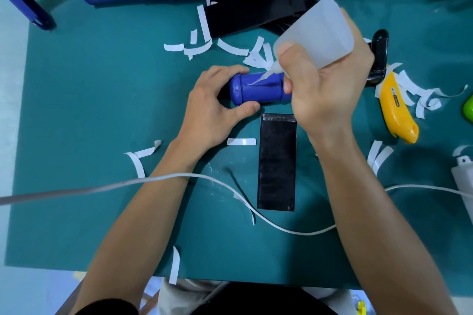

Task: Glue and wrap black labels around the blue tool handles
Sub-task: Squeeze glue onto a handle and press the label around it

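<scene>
White cable [204, 177] crosses the left forearm. Left hand [207, 110] grips the blue tool handle [258, 92] on the green mat [89, 110]. Right hand [325, 89] grips the glue bottle [320, 33], nozzle on the handle. Step: gluing, apparently. Next: align and wrap the black label [277, 161] lying just beside.

Blue handle [258, 89]; black label [277, 161]; teal mat [102, 110]; yellow knife [396, 107].

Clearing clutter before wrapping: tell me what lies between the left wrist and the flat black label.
Head view: one short white paper strip lies on the green mat between the left hand's wrist and the black label.
</scene>
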